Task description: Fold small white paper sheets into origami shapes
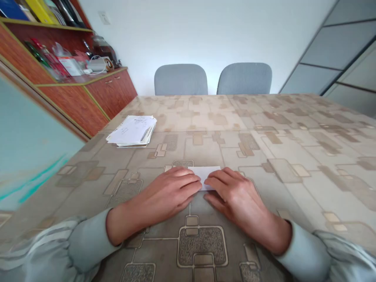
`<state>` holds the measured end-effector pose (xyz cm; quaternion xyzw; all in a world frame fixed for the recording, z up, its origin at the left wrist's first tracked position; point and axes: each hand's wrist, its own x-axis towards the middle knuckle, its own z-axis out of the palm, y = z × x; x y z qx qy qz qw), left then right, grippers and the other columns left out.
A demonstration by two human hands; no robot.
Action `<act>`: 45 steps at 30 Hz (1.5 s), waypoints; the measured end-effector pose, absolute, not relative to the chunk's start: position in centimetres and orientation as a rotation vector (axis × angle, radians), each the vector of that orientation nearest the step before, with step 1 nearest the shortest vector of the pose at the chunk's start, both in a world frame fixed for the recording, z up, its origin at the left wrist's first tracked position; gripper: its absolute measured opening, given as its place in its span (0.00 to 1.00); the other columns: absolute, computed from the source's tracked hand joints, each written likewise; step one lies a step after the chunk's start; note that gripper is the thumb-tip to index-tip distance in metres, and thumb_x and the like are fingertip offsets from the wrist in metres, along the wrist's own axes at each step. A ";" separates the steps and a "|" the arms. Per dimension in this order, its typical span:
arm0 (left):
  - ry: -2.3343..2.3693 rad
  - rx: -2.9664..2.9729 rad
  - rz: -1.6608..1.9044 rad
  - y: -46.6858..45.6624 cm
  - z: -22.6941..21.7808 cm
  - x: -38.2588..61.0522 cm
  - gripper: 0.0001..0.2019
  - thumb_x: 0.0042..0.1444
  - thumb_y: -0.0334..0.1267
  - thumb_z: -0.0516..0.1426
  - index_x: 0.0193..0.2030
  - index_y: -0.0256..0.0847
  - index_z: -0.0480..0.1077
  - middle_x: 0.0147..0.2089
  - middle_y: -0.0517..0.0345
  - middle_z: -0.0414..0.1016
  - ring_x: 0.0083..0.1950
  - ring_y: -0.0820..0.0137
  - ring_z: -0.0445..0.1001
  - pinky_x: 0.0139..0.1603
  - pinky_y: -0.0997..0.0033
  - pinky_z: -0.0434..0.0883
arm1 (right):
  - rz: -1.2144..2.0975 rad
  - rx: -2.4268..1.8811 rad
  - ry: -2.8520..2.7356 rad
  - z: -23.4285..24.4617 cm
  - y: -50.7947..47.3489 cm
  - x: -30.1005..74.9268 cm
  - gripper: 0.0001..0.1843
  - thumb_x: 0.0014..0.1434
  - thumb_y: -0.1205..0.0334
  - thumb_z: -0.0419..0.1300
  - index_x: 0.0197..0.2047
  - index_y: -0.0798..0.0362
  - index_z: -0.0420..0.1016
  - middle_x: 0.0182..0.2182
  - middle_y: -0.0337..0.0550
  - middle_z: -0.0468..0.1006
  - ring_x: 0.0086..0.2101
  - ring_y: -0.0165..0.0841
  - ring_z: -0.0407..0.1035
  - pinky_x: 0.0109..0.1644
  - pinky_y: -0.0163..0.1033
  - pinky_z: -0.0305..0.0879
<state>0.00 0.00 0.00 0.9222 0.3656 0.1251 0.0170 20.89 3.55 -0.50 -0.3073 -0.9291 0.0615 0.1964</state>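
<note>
Far up the worktop (293, 129), a loose paper stack (132, 131); nearer, a folded white paper (205, 174) under left hand (167, 192) and right hand (235, 203), both grips flat, open.

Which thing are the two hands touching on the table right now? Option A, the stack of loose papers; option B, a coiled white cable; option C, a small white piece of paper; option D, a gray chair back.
C. The left hand and right hand meet at the small white piece of paper, with fingers over its sides, while the stack of loose papers lies apart, farther up the table.
</note>
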 end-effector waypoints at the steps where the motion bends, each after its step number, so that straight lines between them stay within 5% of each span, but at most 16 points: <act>1: 1.148 2.875 0.361 0.2 -0.2 0.2 0.10 0.68 0.34 0.50 0.47 0.37 0.72 0.46 0.52 0.76 0.48 0.63 0.71 0.52 0.60 0.69 | 0.092 -0.856 -2.633 -1.2 3.5 21.0 0.04 0.59 0.65 0.63 0.33 0.53 0.74 0.33 0.42 0.77 0.36 0.37 0.68 0.40 0.41 0.63; 6: 1.207 2.883 0.366 0.2 -0.6 0.5 0.12 0.68 0.31 0.47 0.39 0.36 0.71 0.42 0.52 0.75 0.43 0.64 0.70 0.45 0.64 0.69 | -0.091 -0.772 -2.671 -2.0 3.6 21.8 0.09 0.58 0.70 0.64 0.28 0.52 0.71 0.28 0.39 0.75 0.31 0.35 0.65 0.35 0.40 0.56; 14: 1.108 2.626 0.687 -0.5 -1.4 1.2 0.17 0.71 0.36 0.44 0.37 0.39 0.71 0.34 0.59 0.75 0.37 0.69 0.70 0.41 0.69 0.64 | 0.249 -0.846 -2.656 -1.0 3.7 22.3 0.07 0.58 0.68 0.64 0.29 0.52 0.73 0.31 0.39 0.75 0.35 0.34 0.66 0.40 0.39 0.58; 19: 1.033 2.574 0.627 -0.5 -0.6 0.9 0.18 0.66 0.50 0.52 0.54 0.40 0.67 0.48 0.53 0.75 0.49 0.64 0.70 0.54 0.63 0.64 | 0.110 -0.792 -2.648 -1.4 4.0 22.5 0.09 0.59 0.68 0.63 0.27 0.53 0.71 0.27 0.38 0.74 0.31 0.34 0.65 0.36 0.40 0.56; 25: 1.171 2.765 0.470 0.2 -1.0 0.4 0.08 0.66 0.34 0.51 0.45 0.39 0.71 0.46 0.55 0.76 0.45 0.65 0.71 0.48 0.63 0.68 | 0.214 -0.819 -2.602 -1.1 3.9 22.3 0.06 0.60 0.67 0.62 0.31 0.52 0.71 0.29 0.38 0.75 0.33 0.35 0.65 0.38 0.40 0.57; 31: 1.162 2.829 0.713 -0.9 -1.3 1.3 0.12 0.67 0.32 0.49 0.35 0.37 0.71 0.36 0.55 0.77 0.35 0.68 0.71 0.38 0.66 0.69 | 0.049 -0.721 -2.642 -1.5 3.4 21.9 0.08 0.58 0.66 0.65 0.29 0.52 0.70 0.29 0.38 0.75 0.32 0.36 0.66 0.37 0.41 0.58; 36: 1.146 2.688 0.665 -1.3 -1.0 1.2 0.20 0.64 0.51 0.54 0.53 0.37 0.67 0.50 0.49 0.75 0.50 0.60 0.70 0.52 0.59 0.68 | 0.194 -0.607 -2.513 -1.4 3.8 22.3 0.09 0.67 0.63 0.55 0.35 0.53 0.74 0.34 0.40 0.79 0.36 0.34 0.69 0.42 0.40 0.63; 41: 1.112 2.776 0.666 -0.9 -2.0 0.8 0.10 0.68 0.32 0.48 0.41 0.38 0.69 0.38 0.55 0.76 0.41 0.66 0.70 0.44 0.64 0.67 | 0.280 -0.534 -2.460 -1.5 4.1 22.3 0.10 0.68 0.65 0.54 0.37 0.49 0.76 0.42 0.36 0.80 0.45 0.32 0.69 0.63 0.47 0.52; 45: 1.160 2.950 0.602 -1.5 -2.6 1.0 0.11 0.67 0.31 0.49 0.34 0.39 0.68 0.30 0.58 0.71 0.32 0.68 0.66 0.33 0.67 0.62 | 0.182 -0.694 -2.535 -1.6 3.8 22.2 0.05 0.61 0.61 0.64 0.32 0.49 0.75 0.35 0.37 0.79 0.39 0.35 0.67 0.52 0.47 0.57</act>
